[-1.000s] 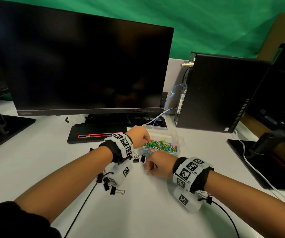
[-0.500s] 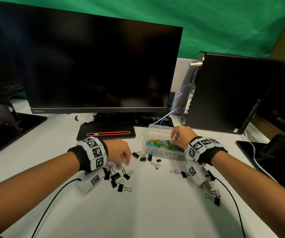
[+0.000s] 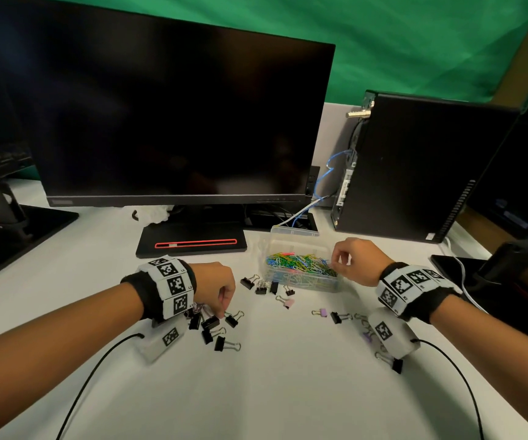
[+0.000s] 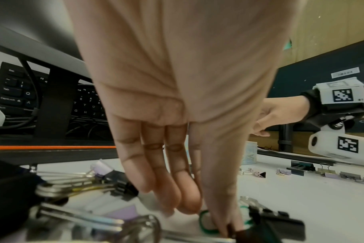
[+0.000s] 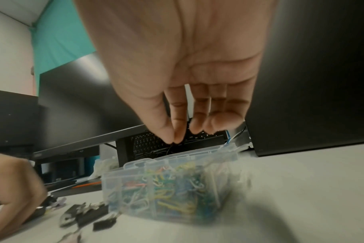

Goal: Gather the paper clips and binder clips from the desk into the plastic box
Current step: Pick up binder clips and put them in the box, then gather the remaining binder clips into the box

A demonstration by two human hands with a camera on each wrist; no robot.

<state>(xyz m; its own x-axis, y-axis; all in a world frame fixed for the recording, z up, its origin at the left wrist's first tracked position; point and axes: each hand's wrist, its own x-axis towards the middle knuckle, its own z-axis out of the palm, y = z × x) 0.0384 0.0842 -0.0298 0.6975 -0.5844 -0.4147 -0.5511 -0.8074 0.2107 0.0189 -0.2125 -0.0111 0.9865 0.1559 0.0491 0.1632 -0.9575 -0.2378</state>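
Observation:
A clear plastic box (image 3: 300,279) (image 5: 166,189) full of coloured paper clips (image 3: 300,262) stands in front of the monitor. Black binder clips (image 3: 215,331) lie in a heap left of it. More binder clips lie by its front wall (image 3: 261,285) and to the right (image 3: 335,316). My left hand (image 3: 223,314) (image 4: 222,228) reaches down into the heap. Its thumb and forefinger pinch a black binder clip with green wire handles (image 4: 204,222). My right hand (image 3: 340,262) (image 5: 174,141) hovers over the box's right end with fingers hanging loose and nothing visible in them.
A large dark monitor (image 3: 173,122) on a black base (image 3: 192,242) stands behind the box, with a black PC tower (image 3: 415,173) to the right. Other monitor stands sit at far left (image 3: 18,230) and far right (image 3: 494,281). A keyboard (image 4: 17,92) lies under the monitor.
My left hand left the box and went down to the heap of binder clips, closing on one. My right hand rose from the desk to the box and now hangs over its right end.

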